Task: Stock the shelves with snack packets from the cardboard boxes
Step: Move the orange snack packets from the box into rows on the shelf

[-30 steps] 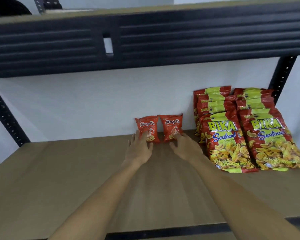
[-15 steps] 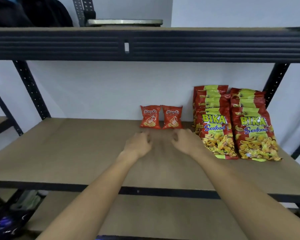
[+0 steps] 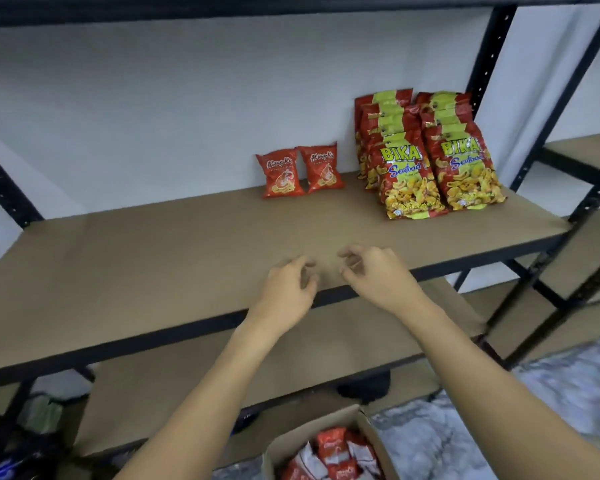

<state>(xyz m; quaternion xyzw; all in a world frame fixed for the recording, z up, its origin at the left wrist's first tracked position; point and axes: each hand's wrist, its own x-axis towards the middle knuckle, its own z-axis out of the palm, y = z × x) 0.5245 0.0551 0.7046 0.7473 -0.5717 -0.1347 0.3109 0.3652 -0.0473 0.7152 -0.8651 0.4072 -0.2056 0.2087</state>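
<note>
Head view, both hands empty over the front edge of the shelf (image 3: pixel 153 258). Left hand (image 3: pixel 284 292) loose, fingers slack and lightly curled, gripping nothing. Right hand (image 3: pixel 378 278) just beside it, same story: relaxed, nothing pinched.

Well beyond the fingertips, against the back wall: two small red packets (image 3: pixel 300 173) standing upright, side by side and touching. Farther out past the right hand, two rows of big seafood bags (image 3: pixel 433 157) leaning back, packed close.

Down below the wrists, at the bottom edge: open cardboard box (image 3: pixel 326 448), red and white packets heaped inside, only partly in frame. Next stock, by the look of it.

Handling, as a judgement: light, air-puffed foil, soft and crinkly, probably slick, contents easy to crush. Best pinched at the crimped top seam or cupped gently round the sides, never squeezed at the belly. Small enough to lift one per hand.

In the way: lower shelf board (image 3: pixel 361 341) jutting between hands and box, so a pull back and down before reaching in. Black upright posts (image 3: pixel 485 64) off to the right, clear of the route. Plenty of bare board left of the small packets. Patterned floor (image 3: pixel 551 403) beside the box.
</note>
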